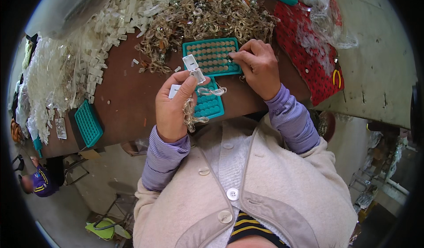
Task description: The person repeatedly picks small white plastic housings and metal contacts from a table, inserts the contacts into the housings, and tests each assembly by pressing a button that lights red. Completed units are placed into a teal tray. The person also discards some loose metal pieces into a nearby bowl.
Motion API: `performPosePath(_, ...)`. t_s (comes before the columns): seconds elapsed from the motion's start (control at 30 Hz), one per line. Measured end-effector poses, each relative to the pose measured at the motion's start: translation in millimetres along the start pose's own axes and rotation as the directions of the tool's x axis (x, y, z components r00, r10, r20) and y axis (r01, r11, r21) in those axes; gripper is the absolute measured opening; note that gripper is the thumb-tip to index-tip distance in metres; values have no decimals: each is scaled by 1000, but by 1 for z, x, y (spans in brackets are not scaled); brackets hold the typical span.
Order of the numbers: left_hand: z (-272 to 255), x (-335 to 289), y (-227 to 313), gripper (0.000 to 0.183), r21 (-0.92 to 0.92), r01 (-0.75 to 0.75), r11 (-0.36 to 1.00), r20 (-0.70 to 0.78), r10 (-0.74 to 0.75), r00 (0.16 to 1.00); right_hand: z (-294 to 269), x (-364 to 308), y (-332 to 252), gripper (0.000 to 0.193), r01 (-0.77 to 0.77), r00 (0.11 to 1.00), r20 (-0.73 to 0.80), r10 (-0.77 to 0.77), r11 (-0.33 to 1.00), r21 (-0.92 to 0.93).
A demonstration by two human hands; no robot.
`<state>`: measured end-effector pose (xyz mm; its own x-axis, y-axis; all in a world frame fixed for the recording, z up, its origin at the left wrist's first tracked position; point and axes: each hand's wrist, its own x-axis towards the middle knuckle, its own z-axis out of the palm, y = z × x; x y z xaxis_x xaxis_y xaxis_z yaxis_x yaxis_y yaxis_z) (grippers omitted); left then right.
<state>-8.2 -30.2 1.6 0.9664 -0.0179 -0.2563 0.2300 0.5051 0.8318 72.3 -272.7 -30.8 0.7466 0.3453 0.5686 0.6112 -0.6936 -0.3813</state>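
My left hand (171, 113) is closed around a white hinged plastic case (194, 69), which stands open between thumb and fingers. A second white plastic piece (174, 91) sits in the same hand, and a loop of clear thin wire (190, 116) hangs from it. My right hand (260, 66) pinches a small dark piece (229, 59) over the right end of a teal tray (185, 50). Rows of round, pale, button-like discs (207, 51) fill that tray's cells. Partly under it, nearer me, lies another teal tray (210, 105) with round cells, partly hidden by my left hand.
Behind the trays rises a heap of coiled clear wires (207, 13). White plastic cases (128, 9) pile up at left, near another teal tray (89, 123). At right lie a red patterned cloth (304, 58) and yellow-handled pliers (337, 78). Another person (42, 181) is at far left.
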Motion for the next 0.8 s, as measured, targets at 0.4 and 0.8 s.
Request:
performPosePath(0.4, 10, -6, -11, 22, 9, 7, 1000, 13, -7, 1000, 2, -2, -2, 16, 13, 1000, -14, -9, 958, 286)
performPosePath(0.8, 33, -9, -22, 32, 81, 19, 997, 28, -21, 999, -31, -15, -38, 15, 62, 986, -169, 14, 896, 439)
